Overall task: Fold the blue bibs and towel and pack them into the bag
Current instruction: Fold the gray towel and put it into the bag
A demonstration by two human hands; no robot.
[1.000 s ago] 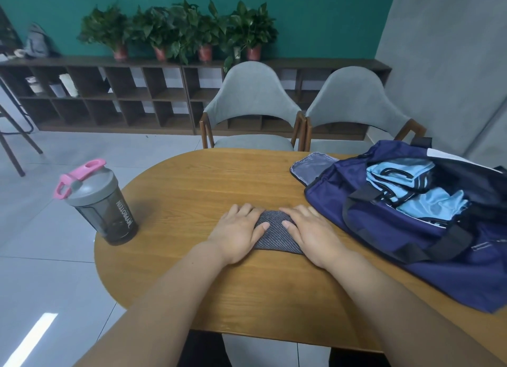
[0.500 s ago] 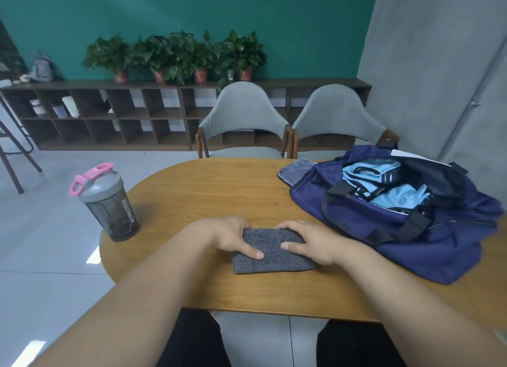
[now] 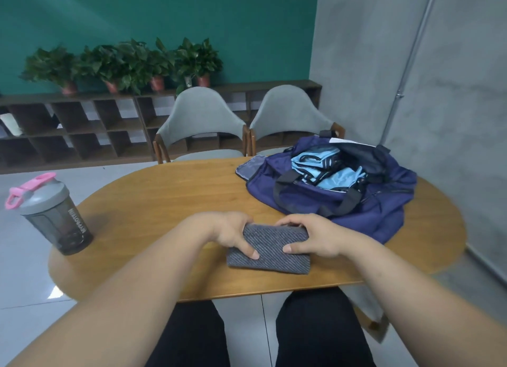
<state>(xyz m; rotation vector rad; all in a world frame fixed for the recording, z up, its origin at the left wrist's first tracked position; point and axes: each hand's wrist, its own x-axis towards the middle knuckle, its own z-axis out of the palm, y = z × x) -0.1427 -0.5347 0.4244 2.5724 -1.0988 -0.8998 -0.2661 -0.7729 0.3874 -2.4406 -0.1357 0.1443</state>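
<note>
Two hands, left hand (image 3: 229,233) and right hand (image 3: 315,239), grip the folded towel (image 3: 270,252).

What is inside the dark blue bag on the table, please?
Through the open top, light blue bibs with dark trim lie inside the bag. Whatever is under them is hidden by the bibs and the bag's walls. The towel is outside.

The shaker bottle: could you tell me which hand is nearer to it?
Left. The left hand grips the left end of the towel, toward the shaker bottle; the right hand grips its right end, farther off, near the bag.
</note>
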